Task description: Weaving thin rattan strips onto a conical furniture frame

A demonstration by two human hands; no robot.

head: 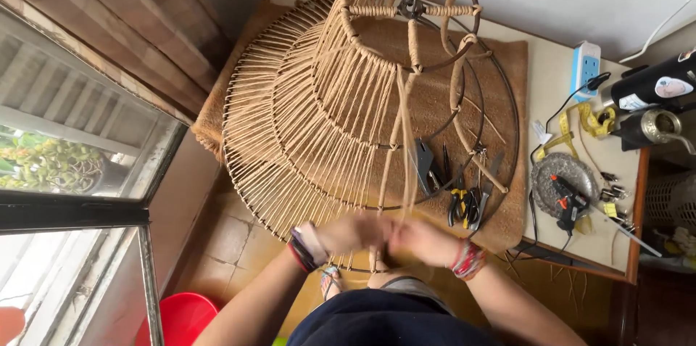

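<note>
Landmark: the lampshade frame (377,92), a large tiered wire cone lying on a brown mat (507,63) on the counter (551,77), its wide rim hanging over the near edge.

Left hand (348,233): at the frame's near rim, blurred with motion; it seems closed around the cord, but I cannot tell exactly how the fingers sit. A dark band is on the wrist.

Right hand (428,239): touching the left hand at the same spot on the rim, fingers curled in; it looks to be pinching the cord too. Coloured bracelets are on the wrist.

Cord (406,136): several tan strands run from the frame's top ring down to the hands, drawn fairly straight.

Doing it well: judging by the even wraps on the frame's left half, each turn wants the same tension and should sit tight against its neighbour, with the strands kept flat and untwisted at the rim.

Unwrapped part: the frame's right side is mostly bare wire.

Inside the frame: pliers (464,204) with yellow handles and other small tools lie on the mat near the hands, where loose cord could snag.

Right of the frame: a glue gun (569,201) on a metal dish (562,172), a yellow tape measure (591,121), a power strip (586,63).

Left of the frame: a window (72,165); below it, a red tub (185,317) on the floor.
</note>
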